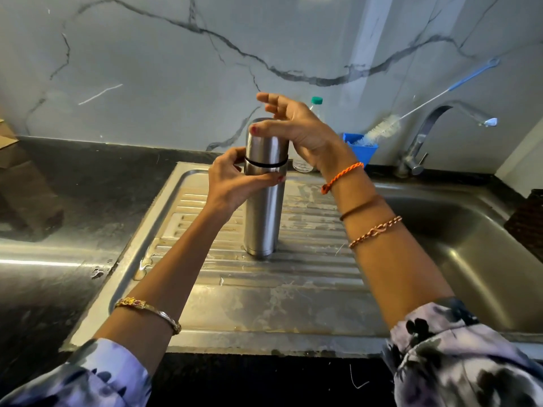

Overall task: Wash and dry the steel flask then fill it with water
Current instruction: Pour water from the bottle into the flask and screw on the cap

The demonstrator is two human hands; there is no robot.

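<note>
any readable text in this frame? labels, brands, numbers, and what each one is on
None can be read.
Steel flask: plain brushed metal, no brand or marking visible.
Plastic bottle with green cap behind the right hand: mostly hidden, no label readable.
Blue holder with the bottle brush: no print visible.
Tap and sink: no markings visible.
</note>
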